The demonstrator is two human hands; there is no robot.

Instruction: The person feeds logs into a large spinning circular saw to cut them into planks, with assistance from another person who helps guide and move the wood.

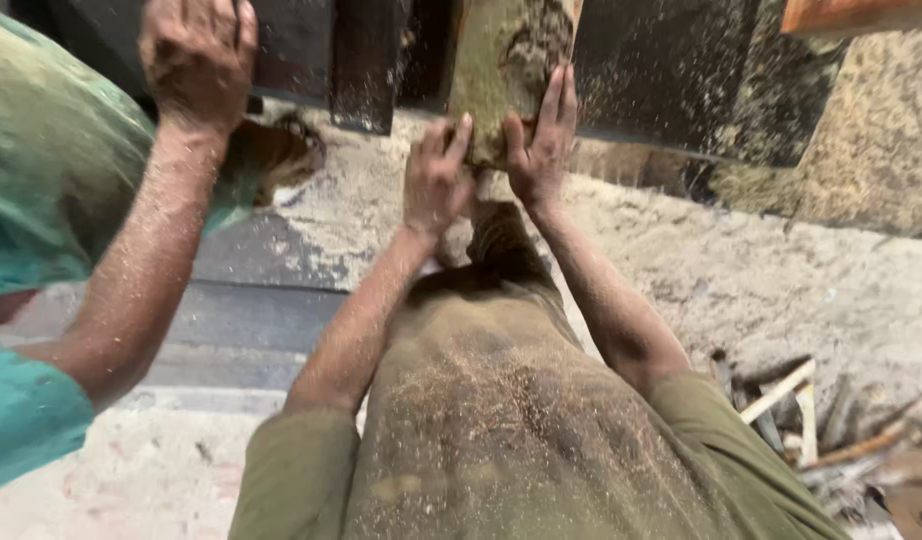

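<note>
Machine bed [781,270]: broad grey slab across the middle of the view, thick with sawdust; dark upright panels stand along its far edge.

Co-worker: teal sleeve [31,180] fills the left edge. 1 bare forearm, flecked with sawdust, rises to a hand [198,55] closed against the dark panel at top left.

Wearer's torso: olive shirt [501,420], dusted with sawdust, occupies the lower centre. 2 bare forearms reach away from it toward the top of the view.

Timber [501,60]: greenish-brown, rough-faced length of wood at top centre, standing on the bed's far side between the dark panels. Long axis runs straight away from the wearer, toward the top of the view; near end points back at the wearer and sits between the 2 hands, far end cut off by the upper edge. Loose sawdust flies in the air to its right.

Left hand [436,180]: fingers together, curled on the timber's near end, left side.

Right hand [541,140]: fingers straight and close together, laid flat on the timber's right face, thumb pressed to the near end.

Offcuts [791,400]: pale and dark sticks heaped at lower right, beyond the bed's edge.
</note>
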